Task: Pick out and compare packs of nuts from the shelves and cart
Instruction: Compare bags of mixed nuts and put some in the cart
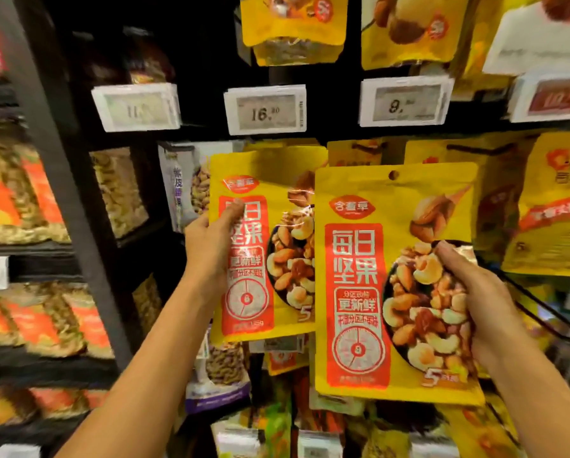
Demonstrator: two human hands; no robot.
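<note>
Before the black shelves point(78, 180), seen from the head camera, I have a yellow pack of mixed nuts in each hand, both upright and facing me. My left hand point(211, 246) is closed on the left edge of the left pack point(260, 246), thumb across its red label and the other fingers hidden behind it. My right hand point(485, 309) is closed on the right edge of the right pack point(392, 282), thumb pressed on the printed bowl of nuts. The right pack sits lower and nearer to me, and its left edge overlaps the right side of the left pack. Both carry the same red label and nut picture. Above them a row of price tags point(265, 109) lines the shelf edge, the middle one reading 16. More yellow packs point(293, 24) hang above the tags and behind my hands.
</note>
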